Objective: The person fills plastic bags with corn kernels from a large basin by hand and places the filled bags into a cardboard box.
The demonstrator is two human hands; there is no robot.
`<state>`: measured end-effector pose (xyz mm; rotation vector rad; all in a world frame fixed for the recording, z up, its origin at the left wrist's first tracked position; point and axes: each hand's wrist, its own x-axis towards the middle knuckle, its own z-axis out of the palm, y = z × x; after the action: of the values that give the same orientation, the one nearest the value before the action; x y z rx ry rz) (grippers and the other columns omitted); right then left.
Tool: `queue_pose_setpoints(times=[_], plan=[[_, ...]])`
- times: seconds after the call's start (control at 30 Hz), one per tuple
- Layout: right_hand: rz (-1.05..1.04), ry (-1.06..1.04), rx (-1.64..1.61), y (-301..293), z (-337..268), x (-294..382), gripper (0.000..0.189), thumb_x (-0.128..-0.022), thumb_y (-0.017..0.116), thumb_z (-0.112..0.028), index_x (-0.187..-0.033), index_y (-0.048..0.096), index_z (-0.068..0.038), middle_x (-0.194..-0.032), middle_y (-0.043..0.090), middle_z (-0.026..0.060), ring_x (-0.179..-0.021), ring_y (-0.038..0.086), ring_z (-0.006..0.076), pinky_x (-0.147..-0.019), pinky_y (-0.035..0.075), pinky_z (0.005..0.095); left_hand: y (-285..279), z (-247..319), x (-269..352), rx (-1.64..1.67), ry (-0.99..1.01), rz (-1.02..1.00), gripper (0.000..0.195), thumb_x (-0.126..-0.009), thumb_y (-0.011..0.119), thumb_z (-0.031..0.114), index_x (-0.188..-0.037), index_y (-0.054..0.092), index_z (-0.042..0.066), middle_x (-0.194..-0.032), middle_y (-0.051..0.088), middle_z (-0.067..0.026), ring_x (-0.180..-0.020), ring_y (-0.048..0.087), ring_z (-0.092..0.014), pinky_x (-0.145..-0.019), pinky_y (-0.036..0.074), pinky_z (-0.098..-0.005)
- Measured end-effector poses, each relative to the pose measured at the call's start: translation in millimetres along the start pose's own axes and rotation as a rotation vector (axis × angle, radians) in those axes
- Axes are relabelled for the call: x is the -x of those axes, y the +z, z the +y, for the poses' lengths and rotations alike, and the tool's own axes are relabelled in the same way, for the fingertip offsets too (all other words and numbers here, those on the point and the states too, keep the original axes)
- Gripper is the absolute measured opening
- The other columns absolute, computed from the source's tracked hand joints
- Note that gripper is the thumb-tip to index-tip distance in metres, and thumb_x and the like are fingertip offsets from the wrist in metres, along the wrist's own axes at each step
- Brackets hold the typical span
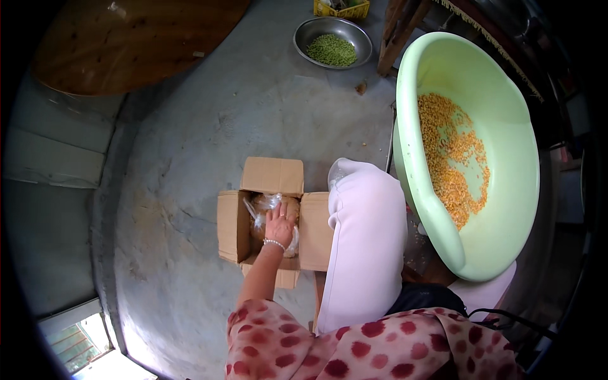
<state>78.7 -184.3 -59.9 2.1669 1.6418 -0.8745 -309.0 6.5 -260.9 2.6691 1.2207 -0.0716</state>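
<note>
My left hand [279, 227] reaches down into an open cardboard box [272, 175] on the floor. Its spread fingers rest on clear plastic bags [259, 205] with tied tops and yellowish-brown contents that I cannot make out. All the box's visible flaps are folded outward. My right hand is out of view. To the right, a large pale green plastic tub [510, 142] stands tilted by my legs, holding loose orange-yellow kernels [453, 175] that look like corn.
A steel basin [300, 40] with green beans or peas [332, 50] sits on the floor ahead, beside a yellow plastic crate [349, 11]. Wooden legs [396, 35] of furniture stand behind the tub. A round wooden tabletop [137, 42] fills the far left. My knee [365, 213] is beside the box.
</note>
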Motion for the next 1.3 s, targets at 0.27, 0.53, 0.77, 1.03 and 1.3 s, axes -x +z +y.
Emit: queue_pose_setpoints(times=[0.27,0.53,0.77,1.03,1.3], plan=[[-0.001,-0.016,0.003,6,5,6,0.018,-0.067,0.053,-0.018,-0.061,0.054,-0.002,-0.054,0.051,0.0158,-0.048,0.050,0.0273,-0.043,0.042,0.0378,62,-60,8,0.430,-0.796,-0.526,0.050,-0.069,0.056,0.021,-0.118,0.046,0.014,-0.124,0.042,-0.0153,-0.113,0.041,-0.030,-0.093,0.034,-0.0358],[0.008,0.214,-0.074,44,68,76,0.018,-0.067,0.053,-0.019,-0.060,0.054,-0.001,-0.054,0.051,0.0165,-0.047,0.050,0.0281,-0.043,0.042,0.0386,62,-43,52,0.454,-0.669,-0.161,0.043,-0.068,0.059,0.022,-0.106,0.055,0.004,-0.105,0.055,-0.0198,-0.098,0.052,-0.031,-0.087,0.040,-0.0355],[0.036,0.537,-0.209,132,140,184,0.019,-0.067,0.053,-0.019,-0.060,0.054,-0.001,-0.054,0.051,0.0172,-0.047,0.050,0.0289,-0.043,0.043,0.0393,46,-44,41,0.968,-0.828,-0.337,0.037,-0.067,0.062,0.018,-0.100,0.059,0.002,-0.083,0.063,-0.0127,-0.076,0.061,-0.021,-0.070,0.047,-0.0300],[0.070,1.023,-0.581,335,224,270,0.015,-0.071,0.052,-0.015,-0.077,0.055,-0.001,-0.081,0.051,0.0178,-0.070,0.051,0.0292,-0.062,0.043,0.0400,-113,4,-68,0.929,-0.312,0.193,0.018,-0.076,0.054,0.002,-0.092,0.059,-0.001,-0.080,0.061,-0.0065,-0.073,0.056,-0.012,-0.066,0.046,-0.0236],[0.191,1.173,-1.094,375,221,247,0.020,-0.076,0.051,-0.011,-0.093,0.057,-0.002,-0.102,0.053,0.0171,-0.089,0.053,0.0280,-0.076,0.044,0.0391,-263,144,-111,0.904,0.015,0.359,0.015,-0.077,0.055,-0.001,-0.092,0.059,-0.001,-0.082,0.060,-0.0055,-0.075,0.055,-0.010,-0.069,0.045,-0.0212]])
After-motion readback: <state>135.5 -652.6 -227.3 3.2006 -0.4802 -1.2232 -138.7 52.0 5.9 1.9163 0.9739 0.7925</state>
